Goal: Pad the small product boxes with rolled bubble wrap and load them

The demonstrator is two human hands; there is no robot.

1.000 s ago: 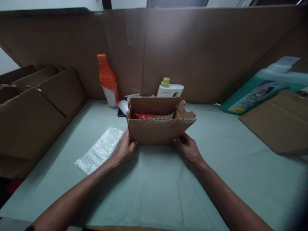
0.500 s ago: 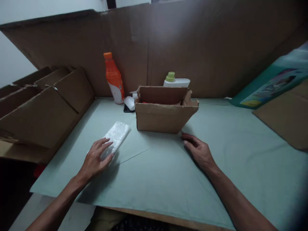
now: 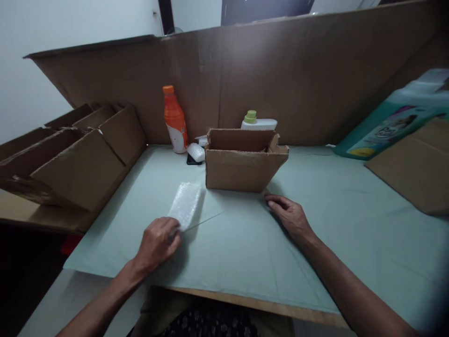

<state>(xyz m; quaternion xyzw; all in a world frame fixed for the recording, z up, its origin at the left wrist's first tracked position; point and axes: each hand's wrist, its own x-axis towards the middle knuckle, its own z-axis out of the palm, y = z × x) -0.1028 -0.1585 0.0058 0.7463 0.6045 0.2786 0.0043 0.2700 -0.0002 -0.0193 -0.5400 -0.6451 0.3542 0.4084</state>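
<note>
In the head view, my left hand (image 3: 159, 243) is closed on the near end of a flat bubble-wrapped packet (image 3: 185, 203), its fingers curled over that end. The packet is clear and whitish, slightly blurred, and what is inside it cannot be made out. My right hand (image 3: 290, 217) rests on the green cloth, holding nothing, with its fingers loosely bent and the thumb a little apart. Its fingertips lie just off the lower right corner of a small open cardboard box (image 3: 238, 171). The inside of this box is mostly hidden.
Behind the box are an orange bottle (image 3: 175, 121), a small bubble-wrapped item (image 3: 196, 152) on a black flat object (image 3: 192, 160), and a white bottle with a green cap (image 3: 250, 117). Divided cardboard boxes (image 3: 87, 164) stand left. A teal liquid bottle (image 3: 382, 121) leans right.
My left hand has gone from spread fingers over the packet to closed on its near end, and the packet has turned a little. My right hand stays put. The camera view has shifted.
</note>
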